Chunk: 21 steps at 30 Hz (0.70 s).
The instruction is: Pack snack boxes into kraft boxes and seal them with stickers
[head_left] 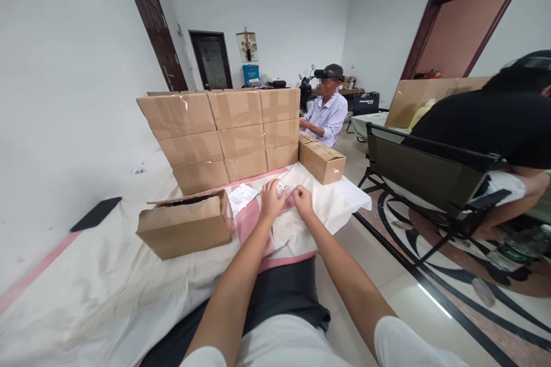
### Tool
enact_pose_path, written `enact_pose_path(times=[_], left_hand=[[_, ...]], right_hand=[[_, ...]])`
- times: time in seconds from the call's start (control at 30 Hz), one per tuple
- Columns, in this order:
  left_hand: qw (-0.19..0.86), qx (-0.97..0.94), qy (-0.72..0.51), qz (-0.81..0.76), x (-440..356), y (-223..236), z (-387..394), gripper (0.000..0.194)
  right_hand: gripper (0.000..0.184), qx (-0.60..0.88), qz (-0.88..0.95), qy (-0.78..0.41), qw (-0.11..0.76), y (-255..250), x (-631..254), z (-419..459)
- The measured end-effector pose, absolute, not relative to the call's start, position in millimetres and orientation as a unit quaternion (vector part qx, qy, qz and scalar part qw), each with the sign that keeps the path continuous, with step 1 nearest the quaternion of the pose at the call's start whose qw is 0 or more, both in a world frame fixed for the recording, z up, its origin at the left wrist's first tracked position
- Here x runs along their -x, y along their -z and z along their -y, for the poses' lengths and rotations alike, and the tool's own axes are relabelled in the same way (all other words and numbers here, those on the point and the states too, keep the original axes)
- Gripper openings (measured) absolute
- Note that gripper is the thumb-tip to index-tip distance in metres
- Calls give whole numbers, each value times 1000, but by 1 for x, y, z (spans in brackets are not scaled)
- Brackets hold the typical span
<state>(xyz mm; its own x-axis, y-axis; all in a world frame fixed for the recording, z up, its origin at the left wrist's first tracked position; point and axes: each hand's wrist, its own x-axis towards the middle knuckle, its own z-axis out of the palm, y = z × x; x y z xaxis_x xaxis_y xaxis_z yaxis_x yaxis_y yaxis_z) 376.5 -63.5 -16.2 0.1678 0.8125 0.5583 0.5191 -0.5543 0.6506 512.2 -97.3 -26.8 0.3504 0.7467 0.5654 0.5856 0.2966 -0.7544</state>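
My left hand (271, 199) is closed around a small, clear, shiny plastic-looking piece (282, 188); its exact kind is too small to tell. Just right of it, my right hand (302, 200) has its fingers curled together in a pinch, and whatever they hold is hidden. Both hands are low over a white and pink cloth (290, 226). A white printed sheet of paper (243, 198) lies to the left of my left hand. Farther left sits a cardboard box (185, 235) with its top flaps raised.
Stacked taped cartons (239, 135) form a wall ahead. A long cardboard box (322, 160) lies at the right. A dark flat object (95, 214) rests at far left. Beyond the cartons sits a person (329, 112); another in black (473, 120) occupies a folding chair (430, 169) at right.
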Motion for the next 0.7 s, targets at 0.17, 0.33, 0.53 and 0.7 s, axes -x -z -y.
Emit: enact_pose_path(times=[0.17,0.33,0.53,0.7], left_hand=[[240,-745,-498,-375,-360,-7,79,24],[256,-723,-533,-356,-310,-20,124,18],[218,-661,-599,-396,-234,-23,196,25],[112,-533,-691,-475,-148,-64,208,26]], right_hand=[[30,516,607,-57,601,13,-481,120],[36,440,661,-84,602,-5,-443,150],[46,343,740,-189,546,-22,-408,185],[53,390,725,-183,537,-26,-390,189]])
